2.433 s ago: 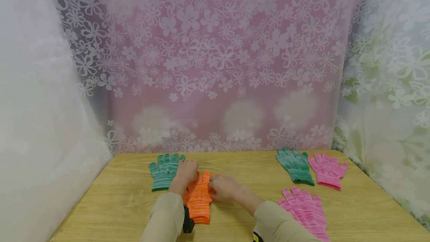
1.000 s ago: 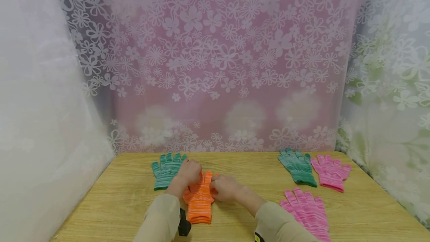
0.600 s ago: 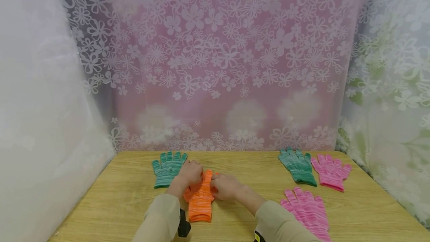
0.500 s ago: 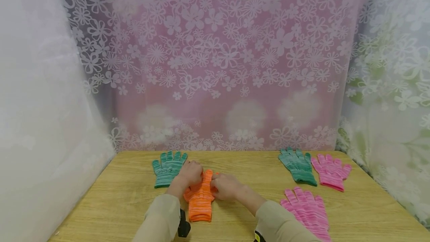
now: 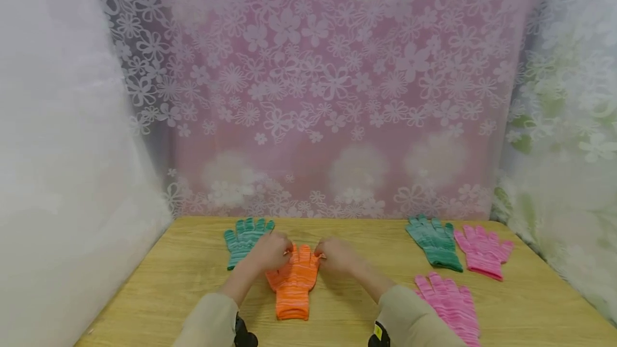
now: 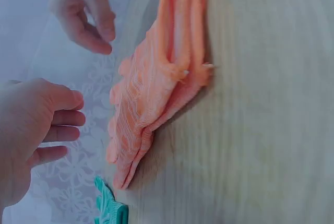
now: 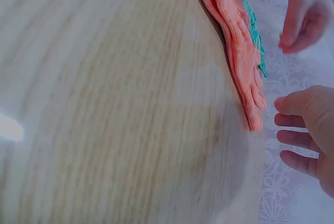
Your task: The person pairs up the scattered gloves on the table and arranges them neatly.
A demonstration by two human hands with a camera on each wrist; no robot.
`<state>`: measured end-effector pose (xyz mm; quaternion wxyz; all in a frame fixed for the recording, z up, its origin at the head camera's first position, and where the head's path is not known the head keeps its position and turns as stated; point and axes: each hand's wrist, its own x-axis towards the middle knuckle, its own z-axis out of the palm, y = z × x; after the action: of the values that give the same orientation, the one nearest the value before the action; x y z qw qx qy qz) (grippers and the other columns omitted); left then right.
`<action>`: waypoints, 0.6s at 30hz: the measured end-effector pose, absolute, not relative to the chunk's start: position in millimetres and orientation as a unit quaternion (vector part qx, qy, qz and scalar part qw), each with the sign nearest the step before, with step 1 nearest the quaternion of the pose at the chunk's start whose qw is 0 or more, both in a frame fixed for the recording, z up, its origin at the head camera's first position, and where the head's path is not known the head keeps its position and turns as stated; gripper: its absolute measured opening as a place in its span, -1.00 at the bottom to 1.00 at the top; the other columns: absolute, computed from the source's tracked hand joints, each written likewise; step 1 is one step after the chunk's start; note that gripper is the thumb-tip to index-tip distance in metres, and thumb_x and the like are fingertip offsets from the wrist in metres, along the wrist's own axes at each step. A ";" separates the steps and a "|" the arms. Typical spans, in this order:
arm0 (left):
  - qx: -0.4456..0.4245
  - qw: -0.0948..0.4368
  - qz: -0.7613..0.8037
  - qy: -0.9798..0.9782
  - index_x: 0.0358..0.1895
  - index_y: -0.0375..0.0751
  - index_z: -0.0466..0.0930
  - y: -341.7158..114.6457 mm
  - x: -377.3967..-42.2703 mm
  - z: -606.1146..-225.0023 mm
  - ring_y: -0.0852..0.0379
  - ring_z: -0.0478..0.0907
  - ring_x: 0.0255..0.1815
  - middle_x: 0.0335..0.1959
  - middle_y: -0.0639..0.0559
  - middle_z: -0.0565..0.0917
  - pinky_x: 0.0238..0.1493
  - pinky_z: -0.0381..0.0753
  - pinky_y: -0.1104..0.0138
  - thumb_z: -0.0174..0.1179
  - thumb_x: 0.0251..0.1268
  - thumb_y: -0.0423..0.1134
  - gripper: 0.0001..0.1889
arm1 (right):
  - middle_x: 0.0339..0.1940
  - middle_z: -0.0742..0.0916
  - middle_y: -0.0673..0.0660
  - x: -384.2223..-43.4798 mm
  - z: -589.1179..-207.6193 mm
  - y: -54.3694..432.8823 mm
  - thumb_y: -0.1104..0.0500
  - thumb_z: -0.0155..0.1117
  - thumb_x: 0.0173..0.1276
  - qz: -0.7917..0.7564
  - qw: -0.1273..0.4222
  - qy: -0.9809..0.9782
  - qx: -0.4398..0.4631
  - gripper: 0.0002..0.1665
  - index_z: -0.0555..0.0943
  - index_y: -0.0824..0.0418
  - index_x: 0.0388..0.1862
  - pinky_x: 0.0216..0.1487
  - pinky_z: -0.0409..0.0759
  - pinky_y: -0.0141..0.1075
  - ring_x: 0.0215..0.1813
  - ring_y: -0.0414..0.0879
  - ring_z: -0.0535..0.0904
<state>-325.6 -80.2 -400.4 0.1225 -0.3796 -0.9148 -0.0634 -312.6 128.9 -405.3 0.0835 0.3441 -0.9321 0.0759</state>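
An orange knitted glove (image 5: pixel 294 288) lies flat on the table, fingers pointing away from me. In the left wrist view its cuff end (image 6: pixel 177 31) shows two layered rims, like two gloves stacked. My left hand (image 5: pixel 271 251) is over the glove's left fingertips, and my right hand (image 5: pixel 337 256) is by its right fingertips. Both wrist views show the left hand (image 6: pixel 31 130) and right hand (image 7: pixel 315 130) raised off the glove, fingers loosely bent, nothing between them. A green glove (image 5: pixel 243 242) lies partly behind the left hand.
On the table's right side lie another green glove (image 5: pixel 435 242), a pink glove (image 5: pixel 483 253) beside it and a nearer pink glove (image 5: pixel 450 307), partly covered by the right sleeve. A flowered curtain (image 5: pixel 337 95) hangs behind the wooden table (image 5: pixel 178 283).
Both hands have let go of the orange glove's fingers and drawn apart and up. Its fingers and thumb now lie more spread. The head view has shifted slightly.
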 end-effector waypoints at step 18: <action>-0.560 0.082 -0.061 -0.822 -0.38 0.03 0.65 -82.4 -262.2 -415.7 0.45 0.40 -0.44 -0.45 0.30 0.52 -0.38 0.31 0.64 0.09 0.31 -0.01 -0.78 | -0.39 0.65 0.01 -329.7 -405.5 108.2 0.22 0.28 0.18 0.035 0.100 -0.961 0.255 -0.94 0.68 0.13 -0.38 -0.30 0.51 -0.22 -0.24 -0.07 0.55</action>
<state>-262.2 -82.4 -415.7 0.0823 -0.5596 -0.8224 -0.0611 -329.7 108.2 -405.5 0.1004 0.2554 -0.9610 0.0349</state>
